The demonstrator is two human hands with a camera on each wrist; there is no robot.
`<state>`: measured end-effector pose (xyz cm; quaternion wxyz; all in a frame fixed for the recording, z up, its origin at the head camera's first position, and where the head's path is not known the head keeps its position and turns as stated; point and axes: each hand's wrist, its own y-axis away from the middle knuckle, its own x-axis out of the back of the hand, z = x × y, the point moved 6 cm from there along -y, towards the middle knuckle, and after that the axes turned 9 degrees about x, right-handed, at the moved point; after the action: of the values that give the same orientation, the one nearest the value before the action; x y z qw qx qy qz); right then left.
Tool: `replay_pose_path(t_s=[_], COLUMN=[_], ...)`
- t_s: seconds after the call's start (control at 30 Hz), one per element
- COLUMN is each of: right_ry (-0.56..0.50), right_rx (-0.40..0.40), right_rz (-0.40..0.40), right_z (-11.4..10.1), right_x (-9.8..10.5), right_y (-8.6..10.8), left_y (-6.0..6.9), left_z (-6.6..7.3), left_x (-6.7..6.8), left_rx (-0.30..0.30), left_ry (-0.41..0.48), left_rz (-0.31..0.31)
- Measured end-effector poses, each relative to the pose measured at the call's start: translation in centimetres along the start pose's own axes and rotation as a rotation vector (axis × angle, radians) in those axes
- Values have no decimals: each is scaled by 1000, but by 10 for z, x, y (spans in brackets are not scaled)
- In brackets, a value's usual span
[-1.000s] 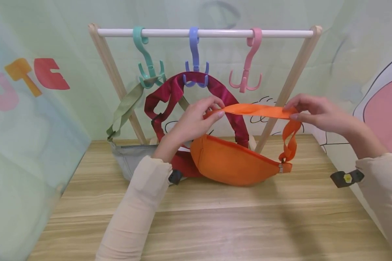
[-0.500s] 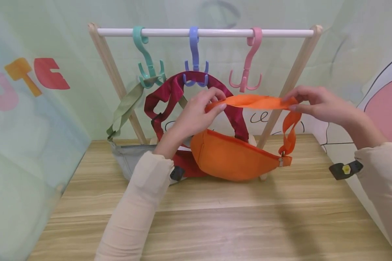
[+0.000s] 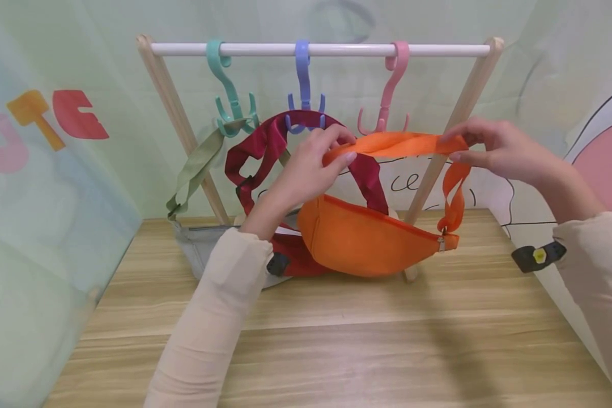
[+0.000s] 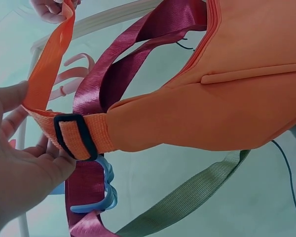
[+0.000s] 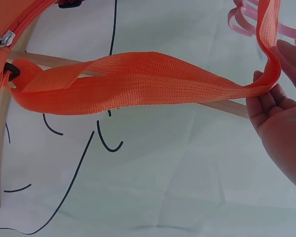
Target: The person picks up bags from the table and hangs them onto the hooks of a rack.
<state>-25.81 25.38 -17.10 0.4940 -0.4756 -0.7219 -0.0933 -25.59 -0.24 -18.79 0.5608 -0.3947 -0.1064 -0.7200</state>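
Note:
An orange waist bag [image 3: 372,238] hangs by its strap [image 3: 403,144] between both hands, in front of the rack. My left hand [image 3: 311,161] pinches the strap near the bag's left end; in the left wrist view a black slider buckle [image 4: 75,137] sits right by those fingers. At the other end of the raised stretch, my right hand [image 3: 500,150] pinches the strap, and a twisted length [image 5: 128,84] runs from there down to the bag. Just behind the strap is the pink hook [image 3: 386,96], its lower prongs partly covered.
A white rail [image 3: 347,50] on wooden legs carries the hooks. The blue hook [image 3: 303,73] holds a dark red bag's strap [image 3: 257,144]; the green hook [image 3: 229,93] holds a grey-green strap [image 3: 199,161]. The grey bag [image 3: 199,243] and red bag [image 3: 298,255] sit low on the wooden table [image 3: 336,345].
Both hands have risen steadily, lifting the orange waist bag and its strap up to the pink hook's lower prongs. The other bags have stayed in place.

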Motion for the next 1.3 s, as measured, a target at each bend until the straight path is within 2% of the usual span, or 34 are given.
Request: replay_pose_path(t_s=[0.2, 0.4, 0.53, 0.83, 1.3], right_ry=[16, 17, 7, 31, 54], right_rx=[-31, -28, -23, -41, -79], right_rz=[22, 40, 62, 113, 122], right_z=[1, -2, -5, -10, -13], right_x=[4, 7, 9, 14, 15], right_y=[-4, -9, -12, -21, -32], left_y=[-3, -6, -7, -11, -20], left_z=[3, 6, 8, 13, 14], left_x=[5, 10, 12, 17, 22], left_rx=[-1, 21, 10, 26, 39], left_ry=[-6, -23, -16, -25, -10], left_rz=[20, 42, 58, 84, 105])
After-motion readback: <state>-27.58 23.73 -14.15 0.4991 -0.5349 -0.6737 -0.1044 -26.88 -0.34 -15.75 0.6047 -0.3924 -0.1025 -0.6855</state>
